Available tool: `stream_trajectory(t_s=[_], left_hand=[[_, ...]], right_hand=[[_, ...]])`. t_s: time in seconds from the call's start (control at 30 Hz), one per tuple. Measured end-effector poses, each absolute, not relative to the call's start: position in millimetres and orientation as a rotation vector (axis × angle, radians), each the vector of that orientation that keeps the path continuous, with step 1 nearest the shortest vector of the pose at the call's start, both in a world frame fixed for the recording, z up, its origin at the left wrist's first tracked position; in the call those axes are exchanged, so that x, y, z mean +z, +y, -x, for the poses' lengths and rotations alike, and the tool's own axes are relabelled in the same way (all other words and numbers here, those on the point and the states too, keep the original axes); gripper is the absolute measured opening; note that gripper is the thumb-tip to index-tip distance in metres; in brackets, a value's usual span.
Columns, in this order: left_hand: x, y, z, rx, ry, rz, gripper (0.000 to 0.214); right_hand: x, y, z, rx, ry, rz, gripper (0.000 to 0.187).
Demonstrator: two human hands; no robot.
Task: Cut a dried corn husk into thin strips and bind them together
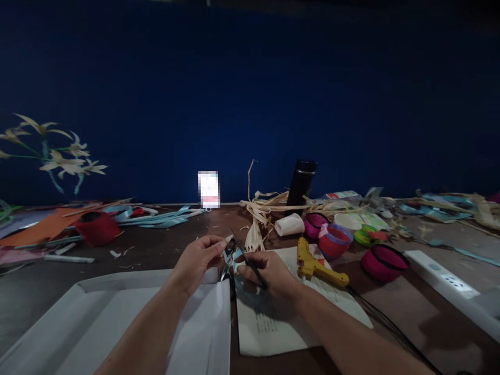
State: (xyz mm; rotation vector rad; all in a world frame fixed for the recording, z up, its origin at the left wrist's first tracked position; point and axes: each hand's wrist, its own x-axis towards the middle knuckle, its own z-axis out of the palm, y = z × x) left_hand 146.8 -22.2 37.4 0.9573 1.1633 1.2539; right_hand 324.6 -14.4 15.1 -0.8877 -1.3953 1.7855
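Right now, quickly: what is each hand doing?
Left hand: closed, pinching a pale strip.
Right hand: closed around the scissors.

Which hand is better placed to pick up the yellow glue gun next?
Right, probably: the glue gun lies just beside the right hand on the printed sheet, while the left hand is farther off, pinching a pale strip. The right hand must first release the scissors.

1. Overall exposure is dim; the blue wall (250, 94) darkens to near-black toward the top corners.
2. Soft overhead light brightens the left hand (197, 260), the right hand (269, 273) and the white paper (273, 328), where a faint shadow falls.
3. Wide-angle distortion stretches the table (156, 250) sideways. The edges are soft, and one small patch (208, 189) is pixelated.
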Motion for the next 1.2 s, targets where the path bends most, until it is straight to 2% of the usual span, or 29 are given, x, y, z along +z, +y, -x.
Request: stream_trajectory(t_s=[0.2,0.37,0.57,0.8,1.2], left_hand=[[42.4,-25.1,-149.6,1.165,1.218,-1.051,0.026],[45.1,-29.4,-156.1,0.99,1.23,-1.156,0.025],[43.9,-32.2,-157.4,0.884,1.271,-1.242,0.029],[36.7,-29.0,-161.4,1.024,1.159,-1.034,0.025],[32.1,-26.0,-168.8,1.172,1.154,-0.862,0.027]], right_hand=[[26.3,-11.9,-326.0,1.638,-1.25,0.925,0.044],[25.3,-7.8,-325.9,1.618,-1.093,0.831,0.054],[21.3,-7.7,-325.3,1.569,-1.16,0.826,0.043],[20.0,-8.5,-326.3,1.51,-1.226,0.763,0.034],[22.9,-10.4,-324.4,1.605,-1.128,0.768,0.039]])
